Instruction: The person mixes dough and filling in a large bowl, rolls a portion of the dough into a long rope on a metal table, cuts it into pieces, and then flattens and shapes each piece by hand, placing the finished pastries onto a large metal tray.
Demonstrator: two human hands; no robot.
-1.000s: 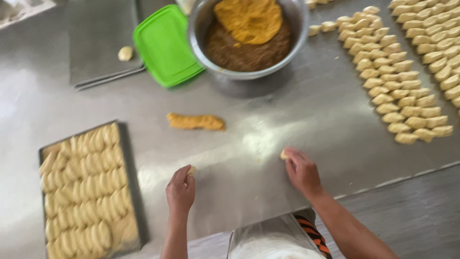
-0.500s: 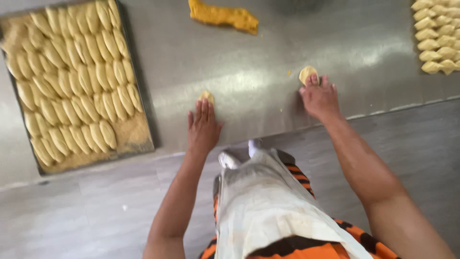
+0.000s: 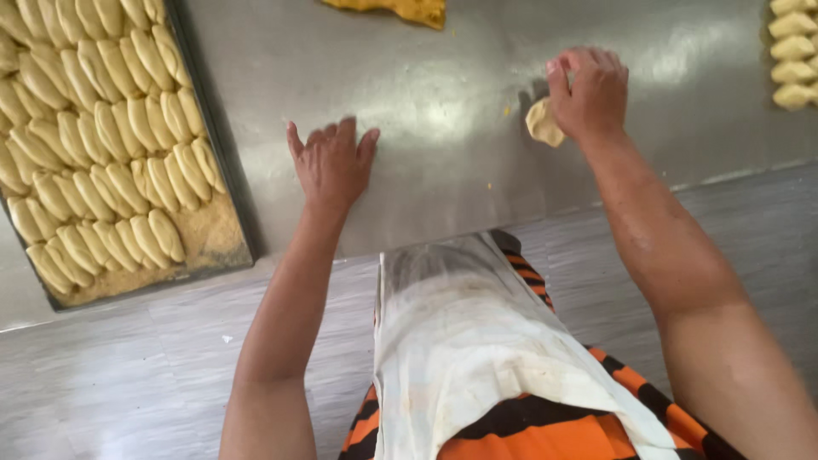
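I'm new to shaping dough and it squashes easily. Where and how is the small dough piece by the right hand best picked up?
Probably by its free lower-left edge. The dough piece lies on the steel table, partly under the right hand, whose fingers cover its upper right. Coming from the person's side, with a light pinch across its narrow width, should suit its soft, flattish shape.

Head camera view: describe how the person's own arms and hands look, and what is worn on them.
Both arms are bare to beyond the elbow: no sleeves, gloves, watch or rings show. The left hand and right hand have bare fingers. Below them hang a stained white apron and an orange-and-black striped garment.
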